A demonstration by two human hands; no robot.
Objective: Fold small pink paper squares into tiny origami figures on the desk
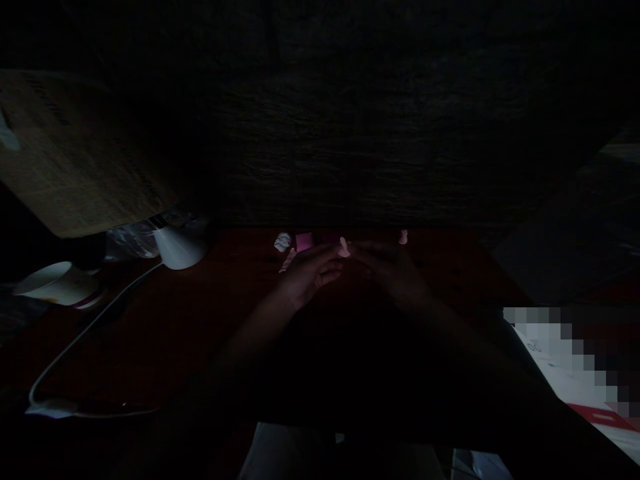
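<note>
Head view: a pale pink lump [344, 247] sits between the fingertips of the left hand [309, 275] and right hand [389, 265], both apparently pinching it, near the far edge of the table [195, 313]. Finger-shaping seems the step; the next move calls for light, even pressure.

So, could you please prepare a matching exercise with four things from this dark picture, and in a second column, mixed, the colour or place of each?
Things
1. White cup
2. Small pale piece near the picture's centre
3. Square-looking piece
4. Crumpled-looking lump

Colours and places
A. Deep pink
B. Whitish, beyond the left hand
C. Left of the white cone-shaped object
D. Between the fingertips of the left hand and the right hand

Right pairs: 1-C, 2-D, 3-A, 4-B
</note>
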